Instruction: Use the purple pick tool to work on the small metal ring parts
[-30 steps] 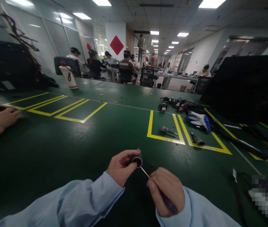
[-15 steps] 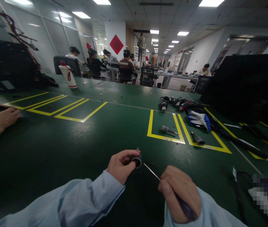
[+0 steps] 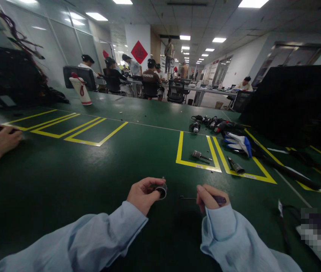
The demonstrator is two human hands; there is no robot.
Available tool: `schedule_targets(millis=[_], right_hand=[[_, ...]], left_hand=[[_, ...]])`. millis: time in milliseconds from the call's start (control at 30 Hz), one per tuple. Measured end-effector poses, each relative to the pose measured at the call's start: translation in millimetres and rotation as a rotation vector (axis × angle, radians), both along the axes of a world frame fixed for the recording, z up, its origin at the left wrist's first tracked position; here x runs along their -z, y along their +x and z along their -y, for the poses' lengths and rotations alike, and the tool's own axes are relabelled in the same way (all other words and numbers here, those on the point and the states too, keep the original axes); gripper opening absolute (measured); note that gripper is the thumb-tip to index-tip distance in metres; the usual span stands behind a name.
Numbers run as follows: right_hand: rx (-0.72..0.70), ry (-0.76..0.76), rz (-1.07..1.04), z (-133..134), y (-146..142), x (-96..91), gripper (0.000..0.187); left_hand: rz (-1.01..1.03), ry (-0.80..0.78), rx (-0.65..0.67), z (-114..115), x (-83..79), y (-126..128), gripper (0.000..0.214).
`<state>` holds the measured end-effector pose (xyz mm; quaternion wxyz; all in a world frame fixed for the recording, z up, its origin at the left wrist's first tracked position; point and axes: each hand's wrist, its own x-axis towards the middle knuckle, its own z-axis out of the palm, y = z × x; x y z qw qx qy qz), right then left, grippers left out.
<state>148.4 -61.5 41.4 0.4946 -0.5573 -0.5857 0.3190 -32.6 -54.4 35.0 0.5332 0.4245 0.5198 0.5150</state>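
My left hand (image 3: 143, 194) is closed around a grey metal hole saw (image 3: 163, 192), its round open end tilted toward the right and its shank partly showing above my fingers. My right hand (image 3: 212, 196) grips a screwdriver (image 3: 189, 198) with a dark purplish handle. Its thin shaft lies nearly level, pointing left toward the hole saw, with a gap between them. A tiny dark piece (image 3: 181, 197) is at the shaft's tip; whether it sticks to the tip or lies on the table I cannot tell. Two more hole saws, one (image 3: 201, 155) and another (image 3: 236, 165), lie beyond my right hand.
Yellow tape (image 3: 198, 165) marks areas on the green table (image 3: 106, 177). Power tools (image 3: 196, 127) with cords and a blue-white glove (image 3: 238, 142) lie at the back right. Another person's hands (image 3: 3, 139) rest at the left. A white cup (image 3: 81, 90) stands farther back.
My right hand has moved up and turned, so the screwdriver swung from slanting up-left to nearly level, its tip now at the tiny dark piece. My left hand shifted slightly left with the hole saw.
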Motion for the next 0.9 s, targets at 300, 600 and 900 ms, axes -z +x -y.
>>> schedule_targets(millis=[300,600,900], right_hand=[[-0.036,0.218,0.235,-3,3,9.6,0.043],[-0.008,0.291,0.304,-8,2,18.2,0.042],[0.021,0.322,0.298,-9,1,15.8,0.038]], left_hand=[[0.063,-0.071,0.034,-1,-1.0,-2,0.019],[0.066,-0.051,0.048,-1,4.6,-1,0.021],[0.066,-0.014,0.062,-1,5.4,-2,0.02]])
